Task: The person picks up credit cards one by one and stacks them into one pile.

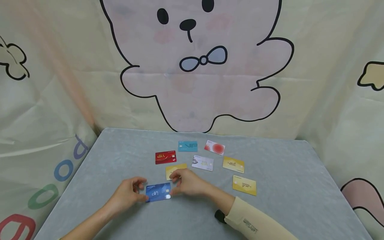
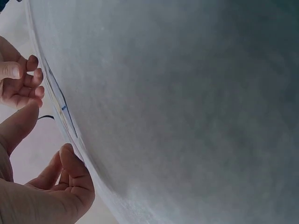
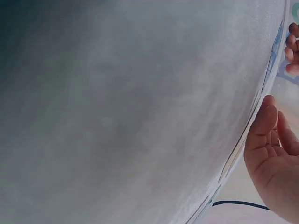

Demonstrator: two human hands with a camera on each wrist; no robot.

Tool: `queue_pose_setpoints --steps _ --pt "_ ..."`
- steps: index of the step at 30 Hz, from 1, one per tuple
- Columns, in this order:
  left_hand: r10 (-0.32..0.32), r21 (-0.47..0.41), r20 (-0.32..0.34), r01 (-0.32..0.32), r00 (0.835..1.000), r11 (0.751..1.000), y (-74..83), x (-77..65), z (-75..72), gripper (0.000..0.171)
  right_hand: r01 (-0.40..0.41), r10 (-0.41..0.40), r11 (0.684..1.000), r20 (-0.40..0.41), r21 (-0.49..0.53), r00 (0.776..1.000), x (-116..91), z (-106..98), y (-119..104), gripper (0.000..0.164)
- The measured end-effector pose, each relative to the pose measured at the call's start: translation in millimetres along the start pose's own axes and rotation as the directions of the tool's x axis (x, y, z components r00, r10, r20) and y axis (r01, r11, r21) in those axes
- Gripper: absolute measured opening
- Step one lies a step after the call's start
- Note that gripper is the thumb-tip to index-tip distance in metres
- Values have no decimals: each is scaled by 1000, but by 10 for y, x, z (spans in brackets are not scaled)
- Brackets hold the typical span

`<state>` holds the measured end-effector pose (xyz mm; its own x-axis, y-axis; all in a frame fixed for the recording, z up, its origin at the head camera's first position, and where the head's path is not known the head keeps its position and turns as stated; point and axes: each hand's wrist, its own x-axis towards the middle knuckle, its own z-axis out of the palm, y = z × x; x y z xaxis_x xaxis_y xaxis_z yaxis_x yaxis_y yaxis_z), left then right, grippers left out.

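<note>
A blue VIP card [image 1: 157,192] lies between the two hands near the front of the table in the head view. My left hand [image 1: 127,194] has its thumb at the card's lower left corner, its other fingers bent and apart from the thumb. On the opposite side, my right hand [image 1: 189,182] has its thumb at the card's right edge. The right forefinger reaches over a yellow card [image 1: 171,170], partly hiding it. In the left wrist view, a gap shows between the thumb and fingers of the left hand [image 2: 56,182].
Behind the hands lie a red VIP card [image 1: 165,157], a teal VIP card [image 1: 187,146], a silver-white card [image 1: 202,163] and a white card with red circles [image 1: 214,147]. Two more yellow cards [image 1: 233,164] lie to the right. Grey cloth [image 1: 285,186] covers the table; printed curtains surround it.
</note>
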<state>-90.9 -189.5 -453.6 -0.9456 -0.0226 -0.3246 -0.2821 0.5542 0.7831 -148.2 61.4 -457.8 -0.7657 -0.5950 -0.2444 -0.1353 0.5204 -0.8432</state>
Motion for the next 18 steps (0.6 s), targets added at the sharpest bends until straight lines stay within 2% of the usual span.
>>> queue_pose_setpoints --steps 6,18 --pt "26 2 8 -26 1000 1000 -2 -5 14 58 -25 25 999 0 -30 1000 56 50 -12 42" --pt "29 8 63 -29 998 1000 -52 88 91 56 -65 62 988 -22 -140 998 97 103 -39 39"
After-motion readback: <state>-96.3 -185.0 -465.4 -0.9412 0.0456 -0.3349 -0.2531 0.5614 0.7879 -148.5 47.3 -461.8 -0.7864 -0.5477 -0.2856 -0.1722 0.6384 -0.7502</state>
